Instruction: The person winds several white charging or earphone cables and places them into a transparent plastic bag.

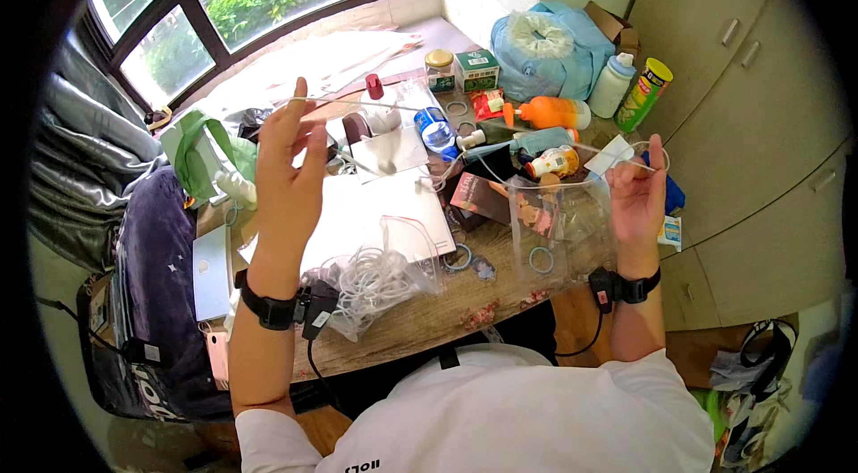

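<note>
My left hand (290, 169) is raised over the left of the table, index finger up and thumb apart, with a thin white cable (366, 103) hooked at the index finger. My right hand (636, 196) is raised at the right, index finger up and the other fingers curled, and a loop of white cable passes around it. The cable's middle crosses the clutter, so I cannot trace its whole run. Below and between my hands lies a clear bag of coiled white cables (371, 284). A clear plastic bag (581, 227) is beside my right hand.
On the wooden table (402, 330) are a white board (349, 214), a dark box (483, 196), a blue-labelled bottle (435, 129), an orange bottle (554, 113), a green snack tube (643, 96) and a glass jar (440, 69). A pale blue bag (572, 53) stands behind. Cabinets (760, 133) stand at right.
</note>
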`<state>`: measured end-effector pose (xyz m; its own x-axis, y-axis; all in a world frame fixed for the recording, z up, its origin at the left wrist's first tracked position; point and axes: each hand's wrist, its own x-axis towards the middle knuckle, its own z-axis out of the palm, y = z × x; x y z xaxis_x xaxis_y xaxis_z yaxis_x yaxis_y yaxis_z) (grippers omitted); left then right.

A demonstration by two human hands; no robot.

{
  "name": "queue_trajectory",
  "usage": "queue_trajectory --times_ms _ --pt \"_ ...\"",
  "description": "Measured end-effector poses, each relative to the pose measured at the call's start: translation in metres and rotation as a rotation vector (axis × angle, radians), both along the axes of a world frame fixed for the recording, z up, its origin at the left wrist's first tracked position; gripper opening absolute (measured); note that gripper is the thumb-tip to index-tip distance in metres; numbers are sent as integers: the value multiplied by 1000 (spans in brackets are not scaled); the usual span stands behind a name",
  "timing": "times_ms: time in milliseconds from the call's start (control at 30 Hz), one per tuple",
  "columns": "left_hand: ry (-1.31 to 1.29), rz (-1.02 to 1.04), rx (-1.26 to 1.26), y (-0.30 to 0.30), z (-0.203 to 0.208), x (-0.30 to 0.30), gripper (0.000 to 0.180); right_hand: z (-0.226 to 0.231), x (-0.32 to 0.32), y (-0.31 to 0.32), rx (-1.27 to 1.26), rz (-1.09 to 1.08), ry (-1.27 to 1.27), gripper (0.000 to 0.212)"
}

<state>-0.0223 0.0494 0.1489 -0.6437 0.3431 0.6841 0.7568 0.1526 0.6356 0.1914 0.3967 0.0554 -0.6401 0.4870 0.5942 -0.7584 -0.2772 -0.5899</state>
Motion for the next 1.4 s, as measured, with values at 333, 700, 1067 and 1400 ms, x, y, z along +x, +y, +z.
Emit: queue_trajectory --times_ms 333,700,1067,1400 --pt "-283 -140 202 -34 18 -8 42 41 1 2 -40 204 75 38" --pt "157 -446 -322 24 17 63 50 101 -42 -70 451 411 -238 47" --pt "-85 -626 -277 70 -6 74 53 159 -45 -110 412 598 65 52" --pt "44 -328 -214 36 9 35 9 209 -17 -48 579 602 154 43"
